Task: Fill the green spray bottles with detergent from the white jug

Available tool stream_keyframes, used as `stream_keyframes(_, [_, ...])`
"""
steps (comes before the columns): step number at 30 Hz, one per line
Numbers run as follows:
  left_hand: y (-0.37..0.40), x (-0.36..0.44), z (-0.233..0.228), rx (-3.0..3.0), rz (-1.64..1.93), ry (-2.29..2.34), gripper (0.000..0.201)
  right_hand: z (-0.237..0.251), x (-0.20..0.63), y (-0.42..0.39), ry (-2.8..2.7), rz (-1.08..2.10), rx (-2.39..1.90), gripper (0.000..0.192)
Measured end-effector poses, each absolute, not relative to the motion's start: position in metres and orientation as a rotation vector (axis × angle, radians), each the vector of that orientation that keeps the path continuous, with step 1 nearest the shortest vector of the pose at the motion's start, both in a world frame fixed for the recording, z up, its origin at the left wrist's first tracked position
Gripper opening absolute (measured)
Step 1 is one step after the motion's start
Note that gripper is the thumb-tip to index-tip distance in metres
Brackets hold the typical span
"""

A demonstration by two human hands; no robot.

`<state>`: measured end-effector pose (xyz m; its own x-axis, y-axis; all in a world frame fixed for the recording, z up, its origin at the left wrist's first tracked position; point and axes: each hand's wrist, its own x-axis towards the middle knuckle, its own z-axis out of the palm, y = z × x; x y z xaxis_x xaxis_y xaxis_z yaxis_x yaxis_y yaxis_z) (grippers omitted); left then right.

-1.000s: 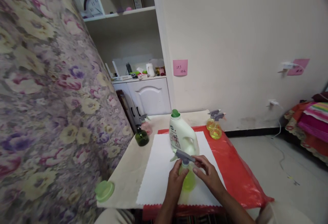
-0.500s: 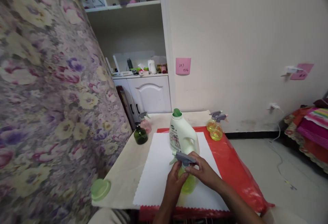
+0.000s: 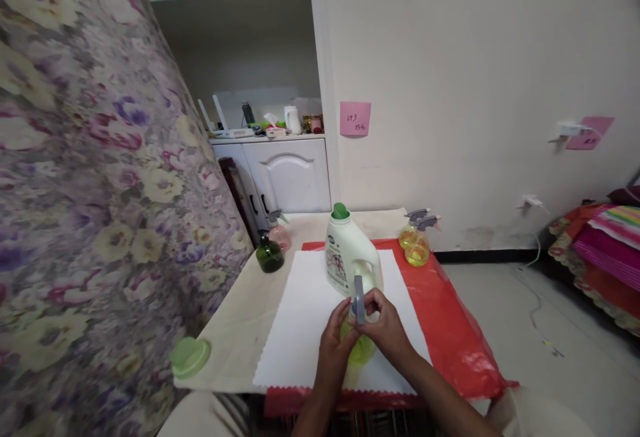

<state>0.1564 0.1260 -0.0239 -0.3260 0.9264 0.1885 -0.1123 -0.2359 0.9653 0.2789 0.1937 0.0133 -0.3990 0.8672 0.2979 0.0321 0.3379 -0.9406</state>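
On the white sheet (image 3: pixel 295 330) stands a yellow-green spray bottle (image 3: pixel 361 356) with a grey spray head (image 3: pixel 359 300). My left hand (image 3: pixel 334 340) is closed around the bottle's neck from the left. From the right, my right hand (image 3: pixel 389 330) pinches the base of the spray head, its fingers hiding most of the collar. Just beyond them is a large pale-green detergent jug (image 3: pixel 345 250), upright, with a handle on its right and a darker green spout (image 3: pixel 340 211) at its uncapped mouth.
Two yellow spray bottles (image 3: pixel 417 250) stand on red plastic (image 3: pixel 450 310) at the back right. A dark green bottle (image 3: pixel 270 255) and a pink spray bottle (image 3: pixel 280 236) are at the back left. A green cap (image 3: pixel 191 358) lies near the table's left front corner. A floral curtain (image 3: pixel 100 190) hangs left.
The spray head has turned from pointing left to lying roughly along my line of sight. My right hand has turned with it, while my left stays at the neck. The view has shifted slightly.
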Motion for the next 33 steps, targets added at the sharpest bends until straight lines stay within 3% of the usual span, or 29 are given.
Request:
stream_keyframes(5, [0.118,0.165,-0.021,1.129,1.731,1.342,0.051,0.011,0.275,0.189,-1.676,1.154,-0.831,0.025])
stream_keyframes(9, [0.115,0.168,-0.018,1.169,1.734,1.381,0.041,0.013,0.283,0.188,-1.730,1.163,-0.740,0.038])
stream_keyframes(22, [0.116,0.171,-0.020,1.201,1.739,1.462,0.046,0.008,0.284,0.187,-1.664,1.173,-0.738,0.017])
stream_keyframes(33, [0.112,0.172,-0.006,1.223,1.700,1.396,0.039,-0.001,0.297,0.167,-1.703,1.123,-0.685,0.033])
